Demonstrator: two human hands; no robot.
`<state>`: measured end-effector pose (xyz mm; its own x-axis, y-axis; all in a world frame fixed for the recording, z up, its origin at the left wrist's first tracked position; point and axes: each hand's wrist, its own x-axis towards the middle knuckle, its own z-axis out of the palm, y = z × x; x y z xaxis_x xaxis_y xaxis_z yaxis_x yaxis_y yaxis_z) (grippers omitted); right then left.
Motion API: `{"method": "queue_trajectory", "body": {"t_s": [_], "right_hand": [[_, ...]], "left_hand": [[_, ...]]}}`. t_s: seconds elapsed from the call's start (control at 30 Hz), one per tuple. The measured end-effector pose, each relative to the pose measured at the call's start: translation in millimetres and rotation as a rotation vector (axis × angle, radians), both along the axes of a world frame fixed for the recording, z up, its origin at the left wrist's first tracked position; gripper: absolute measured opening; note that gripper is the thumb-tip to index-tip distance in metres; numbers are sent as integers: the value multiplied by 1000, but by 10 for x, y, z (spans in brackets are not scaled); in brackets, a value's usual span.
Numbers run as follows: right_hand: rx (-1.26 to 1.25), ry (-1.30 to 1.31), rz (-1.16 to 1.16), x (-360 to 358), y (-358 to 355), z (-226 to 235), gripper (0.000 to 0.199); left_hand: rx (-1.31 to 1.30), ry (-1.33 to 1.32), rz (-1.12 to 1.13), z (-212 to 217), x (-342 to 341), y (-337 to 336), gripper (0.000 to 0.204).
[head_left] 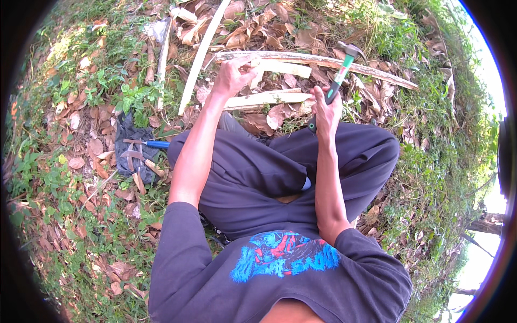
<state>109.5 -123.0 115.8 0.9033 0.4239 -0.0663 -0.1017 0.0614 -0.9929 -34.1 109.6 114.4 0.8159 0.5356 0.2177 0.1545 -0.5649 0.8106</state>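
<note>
The long pale split-wood slat lies on the leaf-strewn ground at twelve o'clock from the knees, pinned by the left hand, its grip closed on a short pale wood piece. The right hand, clamped round the green-and-black-handled claw hammer, holds it raised at one o'clock; this looks like the striking step, and a blow would need aim clear of the fingers.

The ground is grass and weeds strewn with dry brown leaves. On it lie pale split wood strips, a long rough stick, and a dark cloth bearing what look like hand tools.
</note>
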Motion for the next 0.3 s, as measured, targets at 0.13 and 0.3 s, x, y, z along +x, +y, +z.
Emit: {"method": "queue_trajectory", "body": {"t_s": [0.13,0.3], "right_hand": [[-97,-73,-30,-207,-208,289,24],[-371,-251,261,-254,-243,697,23]], "left_hand": [[-32,-63,25,-100,61,11,49],[21,-71,28,-139,152,32,53]]}}
